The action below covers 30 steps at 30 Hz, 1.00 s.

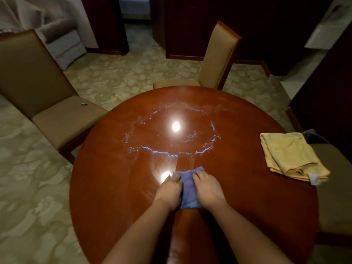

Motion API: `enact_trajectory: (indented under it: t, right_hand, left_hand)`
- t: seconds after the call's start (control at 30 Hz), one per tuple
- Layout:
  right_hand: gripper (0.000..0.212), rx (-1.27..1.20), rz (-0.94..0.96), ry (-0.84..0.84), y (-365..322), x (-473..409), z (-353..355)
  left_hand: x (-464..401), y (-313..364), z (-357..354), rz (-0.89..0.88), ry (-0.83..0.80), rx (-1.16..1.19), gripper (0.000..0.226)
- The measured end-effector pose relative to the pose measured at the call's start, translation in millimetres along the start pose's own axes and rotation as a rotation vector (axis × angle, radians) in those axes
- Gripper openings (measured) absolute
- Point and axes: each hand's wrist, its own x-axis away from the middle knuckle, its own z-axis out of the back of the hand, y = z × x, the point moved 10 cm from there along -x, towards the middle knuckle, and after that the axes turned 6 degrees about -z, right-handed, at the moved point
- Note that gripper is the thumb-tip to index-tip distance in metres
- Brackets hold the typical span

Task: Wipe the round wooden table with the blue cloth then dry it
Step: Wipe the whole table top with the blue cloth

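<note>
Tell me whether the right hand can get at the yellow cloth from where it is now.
Probably yes. The right hand presses the blue cloth beside the left hand; the yellow cloth lies folded on the table, to its right, with only bare wood between.

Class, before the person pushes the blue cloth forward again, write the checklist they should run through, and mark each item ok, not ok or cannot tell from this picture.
1. Both hands on the cloth: left hand and right hand press the blue cloth flat. Ok.
2. Cloth touching the round wooden table: ok.
3. Path ahead free of things: only the wet patch with small specks lies there. Ok.
4. Wet patch fully wiped: its bright edge shows ahead of the cloth. Not ok.
5. Drying cloth at hand: the yellow cloth lies folded at the table's right edge. Ok.
6. Cloth damp enough: cannot tell.
</note>
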Motion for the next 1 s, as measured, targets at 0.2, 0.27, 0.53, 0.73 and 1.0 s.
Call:
enact_trajectory:
  t: [0.2, 0.27, 0.53, 0.73, 1.0]
  right_hand:
    - [0.078, 0.054, -0.025, -0.014, 6, 14, -23]
    - [0.093, 0.064, -0.007, -0.032, 5, 19, -24]
    - [0.076, 0.028, -0.032, 0.053, 5, 17, -17]
    - [0.064, -0.031, -0.064, -0.006, 12, 10, -39]
    - [0.077, 0.000, -0.061, 0.098, 9, 3, -40]
  left_hand:
    - [4, 6, -2, 0.034, -0.016, 0.038, 0.062]
    - [9, 4, -6, 0.051, -0.065, -0.002, 0.063]
    - [13, 6, -4, 0.059, -0.040, -0.050, 0.062]
    - [12, 1, -26, 0.039, -0.104, -0.226, 0.065]
    - [-3, 0, -26, -0.036, -0.143, -0.338, 0.062]
